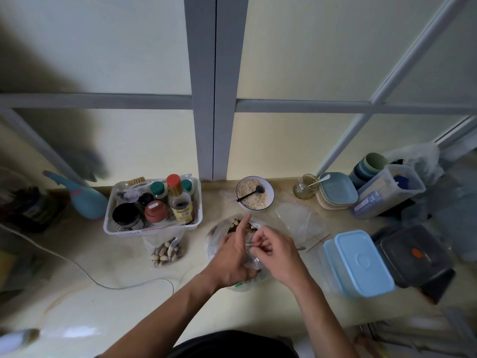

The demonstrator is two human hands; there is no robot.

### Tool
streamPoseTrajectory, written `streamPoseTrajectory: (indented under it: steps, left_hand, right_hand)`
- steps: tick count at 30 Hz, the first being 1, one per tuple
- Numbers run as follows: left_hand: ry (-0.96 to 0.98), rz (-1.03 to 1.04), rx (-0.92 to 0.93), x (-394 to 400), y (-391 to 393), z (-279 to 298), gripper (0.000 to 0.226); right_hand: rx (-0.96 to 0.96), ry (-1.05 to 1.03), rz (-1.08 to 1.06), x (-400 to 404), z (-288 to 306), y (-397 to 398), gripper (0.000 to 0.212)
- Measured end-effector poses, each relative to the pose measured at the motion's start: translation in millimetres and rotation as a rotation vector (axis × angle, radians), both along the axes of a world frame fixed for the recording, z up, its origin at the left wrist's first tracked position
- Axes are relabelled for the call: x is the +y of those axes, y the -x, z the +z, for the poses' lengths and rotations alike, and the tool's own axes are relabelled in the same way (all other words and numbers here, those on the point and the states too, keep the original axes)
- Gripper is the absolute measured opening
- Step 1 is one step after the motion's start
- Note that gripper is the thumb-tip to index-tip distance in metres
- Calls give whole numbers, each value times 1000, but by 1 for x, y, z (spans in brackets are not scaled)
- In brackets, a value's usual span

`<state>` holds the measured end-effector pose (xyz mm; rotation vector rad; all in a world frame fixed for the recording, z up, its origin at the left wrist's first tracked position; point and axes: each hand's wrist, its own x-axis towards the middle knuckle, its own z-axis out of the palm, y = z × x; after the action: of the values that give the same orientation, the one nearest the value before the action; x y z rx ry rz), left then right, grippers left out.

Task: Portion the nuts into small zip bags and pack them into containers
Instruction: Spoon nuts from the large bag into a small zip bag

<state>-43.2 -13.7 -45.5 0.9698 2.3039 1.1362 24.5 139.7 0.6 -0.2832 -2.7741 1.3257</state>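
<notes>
Step in hand, judged: filling or closing a small zip bag over the big nut bag, mid-portioning. Packing into containers not started as far as visible.

Counter (77, 301) pale, glossy, carries everything. White basket (154, 229) of jars and bottles back left. Light blue lidded container (361, 262) right of the hands, lid on; dark container (415, 257) just beside it further right. Both look closed, so lids must come off before packing.

Large clear nut bag (219, 241) sits centre, under both hands, mouth open, mixed nuts showing at its far end. One filled zip bag of nuts (166, 250) lies in front of the basket, touching its front edge. That's one portion done. Empty zip bags (299, 219) lie flat between bowl and blue container, near the right hand. Bowl of oats (255, 193) with a black spoon stands behind the nut bag.

Left hand (236, 257): index finger stuck straight out toward the nuts, other fingers curled round clear plastic. Whether it's the small bag or the big bag's rim, cannot tell. Right hand (273, 250): fingers curled, thumb and fingertips pinching a thin clear strip, likely the small zip bag's top edge.

Next move calls for: hold the small bag's mouth steady, get nuts in or press the zip along its length, then set it aside. Thin film is slippery, so nuts could spill.
</notes>
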Motion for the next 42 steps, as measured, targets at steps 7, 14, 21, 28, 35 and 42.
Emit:
streamPoseTrajectory:
  steps: [7,14,21,28,35,42]
  left_hand:
    - [-89,-23,59,0,2,-2,114]
    - [-101,-57,-1,-5,-4,-7,114]
    - [-119,36,-109,-8,-1,-9,113]
    - [-169,-49,-106,-4,-6,0,102]
    - [-157,-69,-140,-5,-3,-3,103]
    - [-100,-92,-183,-10,-1,-5,102]
  right_hand:
    - [-396,-12,97,2,3,1,31]
    - [-332,176,137,5,10,0,16]
    - [-338,490,50,8,13,-1,33]
    - [-312,241,161,3,8,8,49]
    - [-494,25,306,2,16,9,25]
    - [-598,-37,336,1,17,9,15]
